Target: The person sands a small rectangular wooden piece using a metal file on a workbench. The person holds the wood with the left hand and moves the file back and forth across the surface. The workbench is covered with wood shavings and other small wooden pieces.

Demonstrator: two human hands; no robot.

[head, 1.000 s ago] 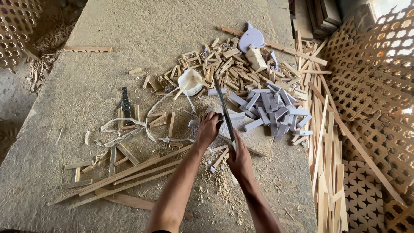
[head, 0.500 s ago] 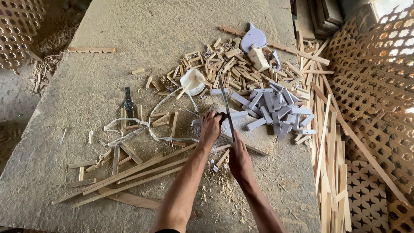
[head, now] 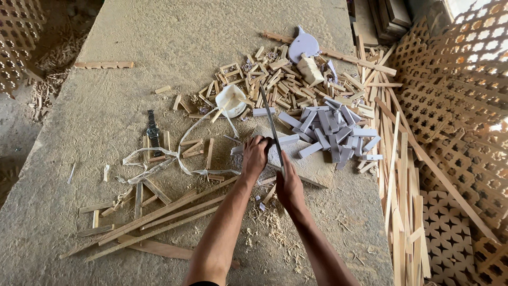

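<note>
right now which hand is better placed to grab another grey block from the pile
Left. The right hand grips the file by its handle, so it is busy. The left hand only presses a small piece on the board, and the grey blocks lie just beyond it.

The right hand [head: 289, 185] covers the handle end of the long blade [head: 271, 124]; only the blade itself shows. The left hand [head: 255, 154] hides the near end of the small pale piece [head: 288, 140] beneath it. Both forearms are cut off by the near edge. The lattice panels [head: 460, 90] run past the right edge. The dark wristwatch [head: 152, 128] is too small for its dial to be made out. The bench [head: 159, 37] runs out past the far edge.
</note>
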